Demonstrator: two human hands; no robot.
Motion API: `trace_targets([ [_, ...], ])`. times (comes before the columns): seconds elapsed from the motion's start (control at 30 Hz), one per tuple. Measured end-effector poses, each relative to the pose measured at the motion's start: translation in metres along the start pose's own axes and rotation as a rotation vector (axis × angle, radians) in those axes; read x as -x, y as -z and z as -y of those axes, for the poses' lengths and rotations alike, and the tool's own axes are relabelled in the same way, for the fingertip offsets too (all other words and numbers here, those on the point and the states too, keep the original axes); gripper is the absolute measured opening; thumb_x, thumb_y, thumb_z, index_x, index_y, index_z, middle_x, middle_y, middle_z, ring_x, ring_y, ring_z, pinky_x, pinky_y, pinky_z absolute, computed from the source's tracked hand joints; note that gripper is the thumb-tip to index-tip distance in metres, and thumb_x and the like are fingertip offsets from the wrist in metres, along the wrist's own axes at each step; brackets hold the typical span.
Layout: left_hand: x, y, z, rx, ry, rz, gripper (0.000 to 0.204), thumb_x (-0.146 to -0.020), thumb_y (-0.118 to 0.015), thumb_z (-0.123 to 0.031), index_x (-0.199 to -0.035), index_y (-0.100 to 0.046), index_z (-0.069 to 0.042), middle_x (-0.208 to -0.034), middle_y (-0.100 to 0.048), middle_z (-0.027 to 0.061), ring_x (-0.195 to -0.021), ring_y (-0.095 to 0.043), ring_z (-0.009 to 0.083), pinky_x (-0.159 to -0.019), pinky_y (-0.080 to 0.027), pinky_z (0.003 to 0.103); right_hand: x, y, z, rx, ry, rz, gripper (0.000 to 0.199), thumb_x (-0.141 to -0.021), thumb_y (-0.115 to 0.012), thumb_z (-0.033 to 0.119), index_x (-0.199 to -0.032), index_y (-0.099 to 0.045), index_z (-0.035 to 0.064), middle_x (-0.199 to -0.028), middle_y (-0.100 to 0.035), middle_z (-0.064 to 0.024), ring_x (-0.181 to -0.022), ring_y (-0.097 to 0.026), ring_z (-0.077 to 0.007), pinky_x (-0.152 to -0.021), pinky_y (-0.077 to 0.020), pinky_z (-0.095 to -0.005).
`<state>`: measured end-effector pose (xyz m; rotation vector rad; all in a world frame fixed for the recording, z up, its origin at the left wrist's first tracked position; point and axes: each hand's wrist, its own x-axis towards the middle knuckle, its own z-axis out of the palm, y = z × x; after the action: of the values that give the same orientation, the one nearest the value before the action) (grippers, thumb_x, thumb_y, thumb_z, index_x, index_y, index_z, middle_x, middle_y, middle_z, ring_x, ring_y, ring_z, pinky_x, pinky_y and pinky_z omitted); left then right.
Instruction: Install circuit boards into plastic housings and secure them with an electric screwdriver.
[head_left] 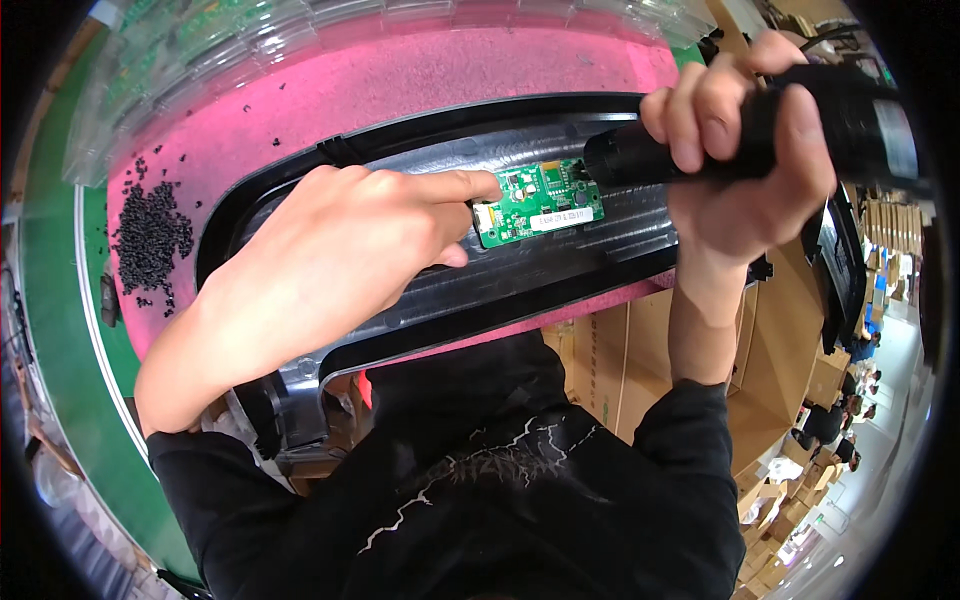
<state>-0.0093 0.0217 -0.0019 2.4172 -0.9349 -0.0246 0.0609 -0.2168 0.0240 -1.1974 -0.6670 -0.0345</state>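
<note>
A small green circuit board (537, 202) with a white label lies inside a long black plastic housing (420, 150). My left hand (340, 250) rests on the housing, its index finger and thumb pressing the board's left edge. My right hand (745, 140) is wrapped around a black electric screwdriver (850, 115), whose round nose touches the board's upper right corner. The screwdriver's tip is hidden behind its nose.
The housing lies on a pink mat (400, 80). A pile of small black screws (150, 235) sits on the mat's left end. Clear plastic trays (200, 50) line the far edge. Cardboard boxes (770, 370) stand below on the right.
</note>
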Motion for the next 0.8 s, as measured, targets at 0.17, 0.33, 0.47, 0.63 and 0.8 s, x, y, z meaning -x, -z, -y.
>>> trace_targets([
  [0.17, -0.008, 0.001, 0.004, 0.166, -0.110, -0.171, 0.017, -0.080, -0.075, -0.012, -0.078, -0.063, 0.001, -0.093, -0.072, 0.0094, -0.068, -0.069, 0.0275, -0.058, -0.054, 0.034, 0.009, -0.020, 0.028, -0.422, 0.053, 0.063, 0.037, -0.090, -0.060, 0.036, -0.112, -0.055, 0.0071, -0.068, -0.050, 0.0036, -0.057, -0.046, -0.0089, -0.064, -0.0390, -0.0281],
  [0.33, -0.006, 0.004, 0.002, 0.330, -0.150, -0.274, 0.017, -0.078, -0.078, -0.009, -0.084, -0.066, 0.002, -0.079, -0.070, 0.0107, -0.070, -0.070, 0.0260, -0.059, -0.055, 0.031, 0.012, -0.040, 0.039, -0.505, 0.105, 0.059, 0.036, -0.084, -0.068, 0.029, -0.107, -0.052, 0.0071, -0.067, -0.056, 0.0047, -0.054, -0.053, -0.0072, -0.063, -0.0435, -0.0261],
  [0.47, -0.007, 0.004, 0.006, 0.411, -0.196, -0.276, 0.017, -0.078, -0.078, -0.009, -0.085, -0.067, 0.002, -0.076, -0.070, 0.0103, -0.069, -0.071, 0.0241, -0.058, -0.054, 0.030, 0.014, -0.044, 0.041, -0.465, 0.138, 0.086, 0.036, -0.082, -0.070, 0.028, -0.106, -0.054, 0.0070, -0.067, -0.057, 0.0050, -0.054, -0.054, -0.0072, -0.063, -0.0448, -0.0250],
  [0.63, -0.009, 0.006, 0.007, 0.486, -0.261, -0.241, 0.019, -0.079, -0.078, -0.009, -0.086, -0.066, 0.003, -0.077, -0.070, 0.0102, -0.068, -0.071, 0.0225, -0.057, -0.054, 0.030, 0.015, -0.046, 0.043, -0.432, 0.179, 0.133, 0.039, -0.081, -0.070, 0.030, -0.107, -0.054, 0.0063, -0.067, -0.058, 0.0053, -0.055, -0.055, -0.0061, -0.062, -0.0448, -0.0227],
  [0.8, -0.004, 0.007, 0.003, 0.306, -0.081, -0.122, 0.022, -0.078, -0.078, -0.013, -0.084, -0.063, 0.001, -0.079, -0.068, 0.0090, -0.068, -0.068, 0.0251, -0.057, -0.053, 0.033, 0.016, -0.043, 0.045, -0.362, 0.205, 0.171, 0.041, -0.082, -0.069, 0.033, -0.110, -0.055, 0.0059, -0.067, -0.058, 0.0050, -0.056, -0.055, -0.0065, -0.062, -0.0449, -0.0237],
])
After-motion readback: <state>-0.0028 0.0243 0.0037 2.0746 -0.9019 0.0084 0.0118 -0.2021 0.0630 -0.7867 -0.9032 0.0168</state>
